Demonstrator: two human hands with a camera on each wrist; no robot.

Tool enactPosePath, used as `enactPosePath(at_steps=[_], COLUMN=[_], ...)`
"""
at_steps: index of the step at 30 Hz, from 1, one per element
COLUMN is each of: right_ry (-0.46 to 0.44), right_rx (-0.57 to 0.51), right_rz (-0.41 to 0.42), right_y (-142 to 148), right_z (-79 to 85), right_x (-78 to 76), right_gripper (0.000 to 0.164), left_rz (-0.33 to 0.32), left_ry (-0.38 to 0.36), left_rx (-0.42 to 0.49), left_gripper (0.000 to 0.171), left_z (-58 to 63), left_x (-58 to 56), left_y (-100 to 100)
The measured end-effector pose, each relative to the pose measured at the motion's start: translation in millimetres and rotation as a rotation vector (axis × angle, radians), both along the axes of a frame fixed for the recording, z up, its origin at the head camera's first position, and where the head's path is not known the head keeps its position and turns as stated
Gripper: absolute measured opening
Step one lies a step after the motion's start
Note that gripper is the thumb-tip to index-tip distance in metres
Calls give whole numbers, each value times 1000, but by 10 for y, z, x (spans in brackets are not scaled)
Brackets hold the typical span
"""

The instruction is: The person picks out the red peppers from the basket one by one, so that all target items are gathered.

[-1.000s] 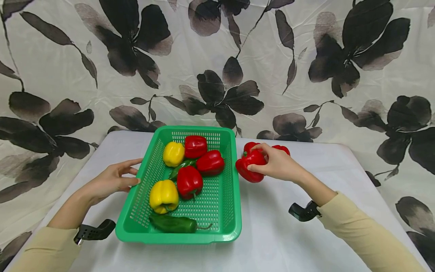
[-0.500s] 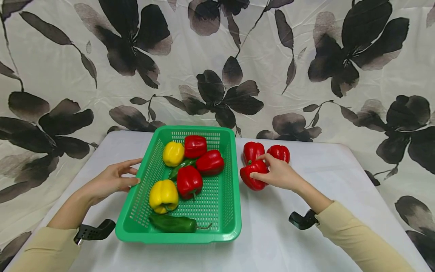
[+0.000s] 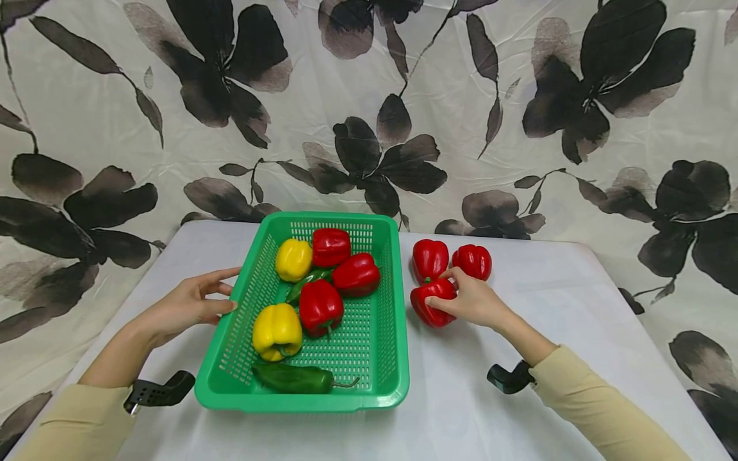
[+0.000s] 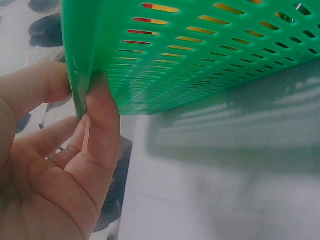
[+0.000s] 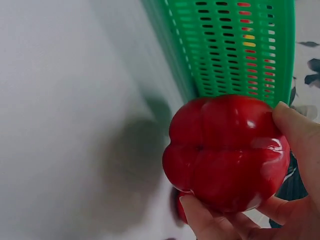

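My right hand point(image 3: 475, 299) grips a red bell pepper point(image 3: 426, 303) between thumb and fingers, just right of the basket. The right wrist view shows this pepper's lobed underside point(image 5: 227, 155) close up, the fingertips at its sides. At the left, my left hand point(image 3: 187, 301) pinches the side rim of the green plastic basket point(image 3: 389, 358), the thumb on one side and a finger curled under it in the left wrist view. Inside lie three red bell peppers point(image 3: 320, 307), two yellow bell peppers point(image 3: 277, 331), a long green pepper point(image 3: 294, 378) and another green pepper point(image 3: 305, 286), partly hidden.
Two more red bell peppers, one nearer the basket point(image 3: 429, 259) and one farther right point(image 3: 474, 261), sit on the white-covered table point(image 3: 490, 422) behind the held one. A floral cloth point(image 3: 461, 128) hangs along the back edge.
My right hand has brought the red bell pepper slightly toward me and to the right, uncovering the two behind it. The left hand and basket stay put.
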State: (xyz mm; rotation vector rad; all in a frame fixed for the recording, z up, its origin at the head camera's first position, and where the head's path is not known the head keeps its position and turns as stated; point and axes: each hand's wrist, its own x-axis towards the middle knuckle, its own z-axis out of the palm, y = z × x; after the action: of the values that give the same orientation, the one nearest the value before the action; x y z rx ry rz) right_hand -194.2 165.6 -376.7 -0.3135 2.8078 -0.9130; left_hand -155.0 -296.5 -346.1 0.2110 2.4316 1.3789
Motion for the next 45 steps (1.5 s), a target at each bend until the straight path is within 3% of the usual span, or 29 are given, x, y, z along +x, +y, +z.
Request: enactPosePath(at_steps=[24, 45], right_ry=[-26, -10], right_rx=[21, 120], right_rz=[-70, -81], right_y=[-1, -110], right_z=[-200, -229], right_x=[-61, -79], right_gripper=[55, 64], left_rz=[9, 11], left_ry=[1, 4], left_rx=[4, 8], left_gripper=[73, 73], left_z=[3, -4], left_x=[7, 9], left_y=[10, 9])
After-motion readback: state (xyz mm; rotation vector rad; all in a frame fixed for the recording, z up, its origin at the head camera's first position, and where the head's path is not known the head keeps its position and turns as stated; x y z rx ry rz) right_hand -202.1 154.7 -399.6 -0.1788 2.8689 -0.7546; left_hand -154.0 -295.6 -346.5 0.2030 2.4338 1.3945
